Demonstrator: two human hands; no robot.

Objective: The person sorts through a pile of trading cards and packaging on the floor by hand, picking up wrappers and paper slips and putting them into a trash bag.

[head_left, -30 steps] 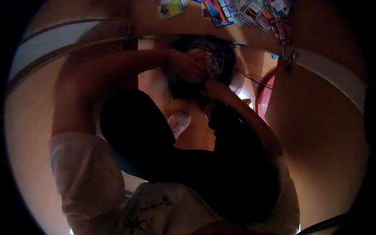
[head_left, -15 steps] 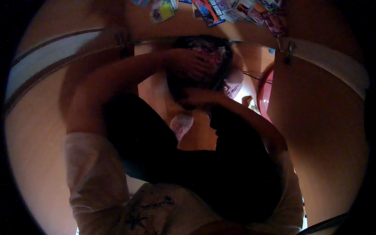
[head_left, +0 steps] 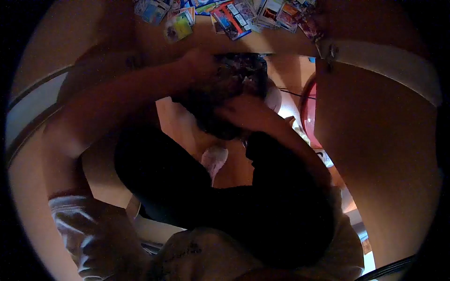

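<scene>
A dark bag-like container point(head_left: 204, 105) lies below the table edge, above my legs, with small items that look like cards or wrappers point(head_left: 246, 77) in it. My left hand point(head_left: 199, 65) is at its upper left side; its fingers are lost in shadow. From the right, my right hand point(head_left: 241, 111) reaches over the near side of the container. Its fingers are dim, and whether they hold anything is hidden.
On the wooden table point(head_left: 187, 49), many cards point(head_left: 281, 16) are spread along the top, with a red and blue packet point(head_left: 232, 21) among them. A red round object point(head_left: 309, 112) stands on the floor at right. Below is a foot point(head_left: 214, 159).
The container has tilted and shifted toward the lower left. My left hand has moved left and up from its contents. My right hand has risen onto the near side. The view has shifted too.
</scene>
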